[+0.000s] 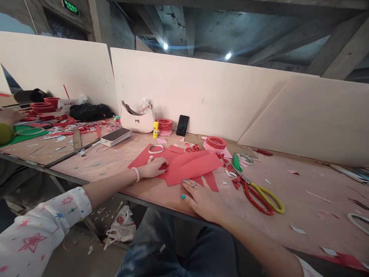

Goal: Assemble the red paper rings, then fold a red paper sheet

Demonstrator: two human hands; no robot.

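Note:
Red paper sheets (187, 165) lie folded and overlapped on the table near its front edge. My left hand (154, 168) rests on the left part of the red paper, fingers curled down against it. Flat on the table lies my right hand (201, 196), its spread fingertips touching the lower edge of the red paper. Neither hand grips anything. Just right of my right hand lie red-and-yellow scissors (259, 194).
A white handbag (137, 119), a glue stick (155, 129), a phone (182, 125) and red paper rings (215, 143) stand toward the white back panels. A power bank (115, 136) lies left. Another person's hand (10, 114) works at far left. Paper scraps litter the table (302, 184).

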